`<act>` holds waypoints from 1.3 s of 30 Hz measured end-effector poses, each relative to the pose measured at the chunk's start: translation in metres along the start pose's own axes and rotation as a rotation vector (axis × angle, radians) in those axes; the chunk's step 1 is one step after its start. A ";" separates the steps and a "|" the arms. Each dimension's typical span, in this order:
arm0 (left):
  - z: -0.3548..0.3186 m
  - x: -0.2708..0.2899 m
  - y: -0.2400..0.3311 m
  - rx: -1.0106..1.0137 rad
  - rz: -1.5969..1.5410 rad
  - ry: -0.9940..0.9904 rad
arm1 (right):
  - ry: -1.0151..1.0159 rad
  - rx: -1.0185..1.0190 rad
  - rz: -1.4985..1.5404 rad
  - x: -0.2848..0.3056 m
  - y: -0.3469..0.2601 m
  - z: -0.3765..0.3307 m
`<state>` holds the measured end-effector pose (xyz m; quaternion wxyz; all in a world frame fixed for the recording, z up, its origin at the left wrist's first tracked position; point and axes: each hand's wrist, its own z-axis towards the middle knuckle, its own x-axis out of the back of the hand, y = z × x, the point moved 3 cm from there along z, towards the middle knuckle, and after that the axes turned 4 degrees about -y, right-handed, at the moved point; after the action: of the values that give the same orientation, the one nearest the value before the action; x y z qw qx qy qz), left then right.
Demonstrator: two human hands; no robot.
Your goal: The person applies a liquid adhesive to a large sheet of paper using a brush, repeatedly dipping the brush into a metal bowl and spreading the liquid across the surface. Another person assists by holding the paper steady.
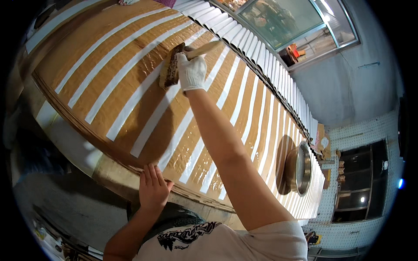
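Note:
My right hand (192, 73), in a white knit glove, grips a wide paste brush (170, 67) by its pale wooden handle. The bristles rest on a brown paper sheet (123, 135), over one of several long white paper strips (154, 125) lying side by side across it. Much of the brown surface shines wet. At the near edge my bare left hand (155, 185) lies with its fingers stretched over the sheet's rim, holding nothing. Under the top sheet, more brown layers form a stack.
On the right end of the strips stands a round metal basin (301, 168). A row of rolled or folded white sheets (248, 41) lines the far edge. Beyond it are a window (283, 21) and a grey wall (348, 82). Dark shelves (359, 182) stand at the right.

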<state>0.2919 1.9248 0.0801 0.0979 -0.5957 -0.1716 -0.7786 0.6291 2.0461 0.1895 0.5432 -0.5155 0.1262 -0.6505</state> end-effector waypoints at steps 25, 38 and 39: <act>-0.005 -0.012 -0.004 0.013 0.047 0.081 | 0.370 -0.500 -0.116 0.333 0.130 -0.137; -0.005 -0.003 -0.003 0.042 -0.038 0.084 | 0.012 -0.015 0.138 0.034 -0.019 -0.087; -0.006 -0.005 -0.005 0.023 -0.010 0.100 | 0.012 -0.010 0.135 0.049 -0.003 -0.089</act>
<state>0.2864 1.9265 0.0729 0.1095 -0.5541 -0.1785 -0.8057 0.5619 1.9714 0.1789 0.5823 -0.5050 0.1671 -0.6148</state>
